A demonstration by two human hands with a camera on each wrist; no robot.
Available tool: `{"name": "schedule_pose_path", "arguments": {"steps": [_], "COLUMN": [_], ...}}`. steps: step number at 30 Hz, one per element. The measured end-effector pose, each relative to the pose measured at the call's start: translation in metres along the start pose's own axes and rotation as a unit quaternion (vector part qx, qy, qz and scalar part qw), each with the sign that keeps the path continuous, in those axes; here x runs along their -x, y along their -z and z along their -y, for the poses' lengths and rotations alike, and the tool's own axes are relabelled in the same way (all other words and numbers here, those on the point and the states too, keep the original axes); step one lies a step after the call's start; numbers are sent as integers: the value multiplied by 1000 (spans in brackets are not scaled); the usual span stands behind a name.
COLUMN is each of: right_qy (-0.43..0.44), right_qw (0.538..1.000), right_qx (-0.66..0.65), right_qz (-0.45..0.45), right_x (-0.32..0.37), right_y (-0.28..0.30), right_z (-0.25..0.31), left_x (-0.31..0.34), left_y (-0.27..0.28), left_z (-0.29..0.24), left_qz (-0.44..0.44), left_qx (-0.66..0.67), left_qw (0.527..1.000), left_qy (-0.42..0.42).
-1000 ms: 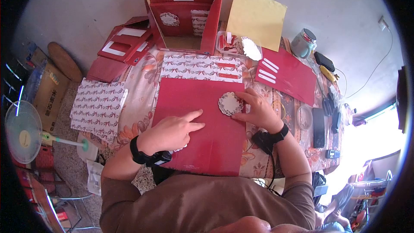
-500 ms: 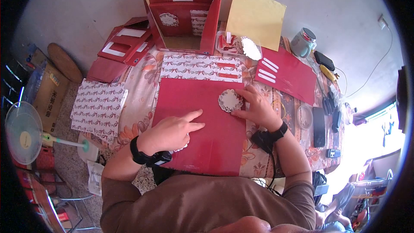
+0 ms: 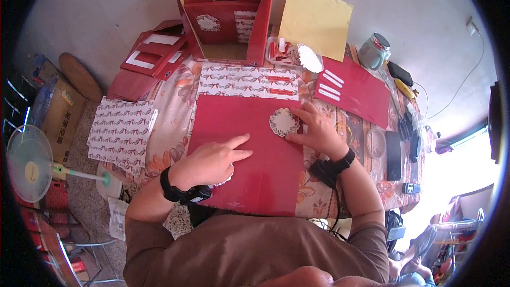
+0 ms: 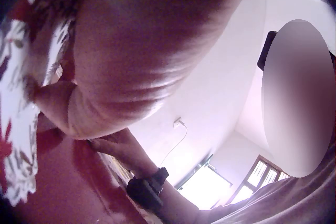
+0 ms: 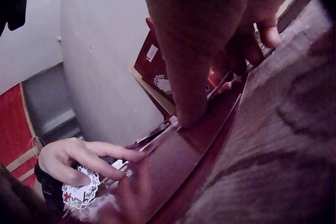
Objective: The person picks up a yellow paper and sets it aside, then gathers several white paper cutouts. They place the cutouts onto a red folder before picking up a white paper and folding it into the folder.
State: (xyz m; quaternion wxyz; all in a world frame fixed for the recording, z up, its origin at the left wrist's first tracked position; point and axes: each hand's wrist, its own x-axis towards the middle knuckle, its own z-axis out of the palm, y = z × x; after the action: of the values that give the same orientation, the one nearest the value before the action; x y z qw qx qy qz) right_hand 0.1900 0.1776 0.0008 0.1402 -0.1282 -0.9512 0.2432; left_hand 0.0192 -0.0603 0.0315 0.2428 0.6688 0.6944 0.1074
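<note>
A large red sheet [image 3: 246,172] lies in front of the person, with a round lace-edged label [image 3: 285,122] near its upper right. The right hand [image 3: 322,132] rests at that label's right edge, thumb and forefinger spread and touching it. Over the sheet's left part, the left hand [image 3: 206,165] extends two fingers onto the red surface. Its other fingers and thumb hold a second lace-edged label [image 5: 81,190], mostly hidden under the palm in the head view; the left wrist view shows this label [image 4: 18,124] large at the left.
Patterned sheets [image 3: 119,133] lie at the left and behind the red sheet. A red cardboard box [image 3: 223,21] stands at the back, beside a plastic tray [image 3: 281,56]. White strips [image 3: 333,78] lie on another red sheet; a mug [image 3: 374,53] stands behind it.
Both hands keep nearly the same places. The round label under the right hand's fingertips has shifted very slightly away from the person.
</note>
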Motion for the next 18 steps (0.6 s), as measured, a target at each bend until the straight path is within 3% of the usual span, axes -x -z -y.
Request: {"name": "schedule_pose_path", "arguments": {"steps": [18], "right_qy": [-6], "right_qw": [1000], "right_qx": [-13], "right_qz": [1], "right_x": [0], "right_y": [1], "right_z": [1], "left_x": [0], "left_y": [0], "left_z": [0], "left_qz": [-12], "left_qx": [1], "left_qw": [1000], "left_qy": [-8]}}
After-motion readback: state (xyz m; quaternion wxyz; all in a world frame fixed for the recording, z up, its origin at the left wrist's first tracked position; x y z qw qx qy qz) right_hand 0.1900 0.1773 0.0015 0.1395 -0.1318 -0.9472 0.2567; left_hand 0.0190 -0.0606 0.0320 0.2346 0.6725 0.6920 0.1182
